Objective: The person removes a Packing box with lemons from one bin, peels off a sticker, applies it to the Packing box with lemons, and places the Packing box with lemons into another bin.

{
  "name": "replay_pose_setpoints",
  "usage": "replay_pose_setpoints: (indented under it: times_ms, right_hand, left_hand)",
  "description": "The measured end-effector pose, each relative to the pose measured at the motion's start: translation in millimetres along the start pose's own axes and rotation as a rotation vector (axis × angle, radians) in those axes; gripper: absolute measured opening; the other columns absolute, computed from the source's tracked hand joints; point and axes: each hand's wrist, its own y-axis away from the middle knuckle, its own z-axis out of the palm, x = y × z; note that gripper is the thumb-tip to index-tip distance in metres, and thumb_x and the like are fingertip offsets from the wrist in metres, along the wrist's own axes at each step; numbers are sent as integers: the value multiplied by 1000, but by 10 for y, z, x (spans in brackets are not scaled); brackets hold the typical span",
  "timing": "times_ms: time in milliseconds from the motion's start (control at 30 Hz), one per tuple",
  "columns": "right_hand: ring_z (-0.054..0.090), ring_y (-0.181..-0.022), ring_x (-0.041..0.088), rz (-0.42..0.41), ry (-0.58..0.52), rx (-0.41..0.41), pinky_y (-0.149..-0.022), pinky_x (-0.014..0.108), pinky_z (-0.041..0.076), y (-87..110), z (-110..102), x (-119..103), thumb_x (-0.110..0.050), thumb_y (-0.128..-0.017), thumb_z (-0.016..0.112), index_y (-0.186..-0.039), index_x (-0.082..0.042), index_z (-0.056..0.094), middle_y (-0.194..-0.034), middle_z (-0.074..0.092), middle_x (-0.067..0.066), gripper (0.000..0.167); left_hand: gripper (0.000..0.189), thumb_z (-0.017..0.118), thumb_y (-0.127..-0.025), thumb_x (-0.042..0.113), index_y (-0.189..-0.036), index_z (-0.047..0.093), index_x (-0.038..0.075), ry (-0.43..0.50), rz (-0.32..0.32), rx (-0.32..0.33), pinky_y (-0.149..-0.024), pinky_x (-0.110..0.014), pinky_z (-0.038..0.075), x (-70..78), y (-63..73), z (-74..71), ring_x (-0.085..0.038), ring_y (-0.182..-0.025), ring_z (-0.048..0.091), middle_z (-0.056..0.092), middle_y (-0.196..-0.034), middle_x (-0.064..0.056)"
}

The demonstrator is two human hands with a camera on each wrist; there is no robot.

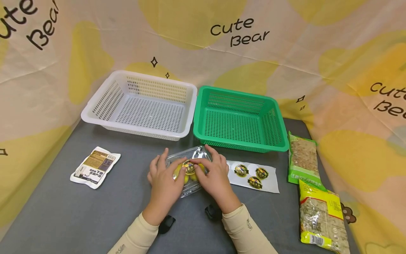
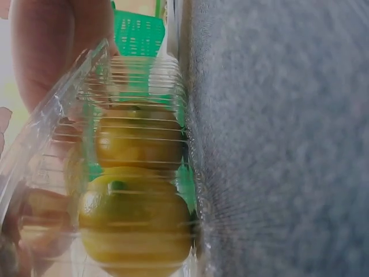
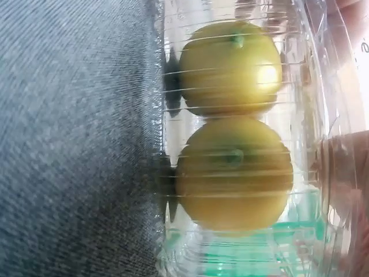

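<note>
A clear plastic clamshell box (image 1: 192, 191) with ridged sides lies on the table, yellow citrus fruits (image 2: 135, 222) inside it. On its lid sits a round black-and-gold sticker (image 1: 189, 167). My left hand (image 1: 165, 183) rests on the lid's left part, index finger and thumb at the sticker's edge. From the other side my right hand (image 1: 217, 176) presses the lid, its thumb and index fingertip also at the sticker. The right wrist view shows two fruits (image 3: 233, 173) side by side behind the ridged wall. Both palms are hidden from the head camera.
A sheet of similar stickers (image 1: 253, 176) lies right of the box. Behind stand a white basket (image 1: 139, 132) and a green basket (image 1: 241, 144). A white pouch (image 1: 95, 167) is at left; a green-edged bag (image 1: 303, 158) and a yellow bag (image 1: 321, 217) lie along the right edge.
</note>
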Motion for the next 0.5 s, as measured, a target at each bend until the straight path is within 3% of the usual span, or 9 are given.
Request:
replay_pose_setpoints:
  times_ms: [500]
  right_hand:
    - [33, -147, 38, 27, 23, -105, -110, 69, 25, 25, -61, 13, -39, -100, 74, -132, -34, 76, -172, 31, 7, 32]
  left_hand:
    - [33, 76, -96, 15, -129, 79, 13, 12, 46, 35, -101, -76, 21, -28, 16, 29, -54, -147, 25, 38, -166, -22]
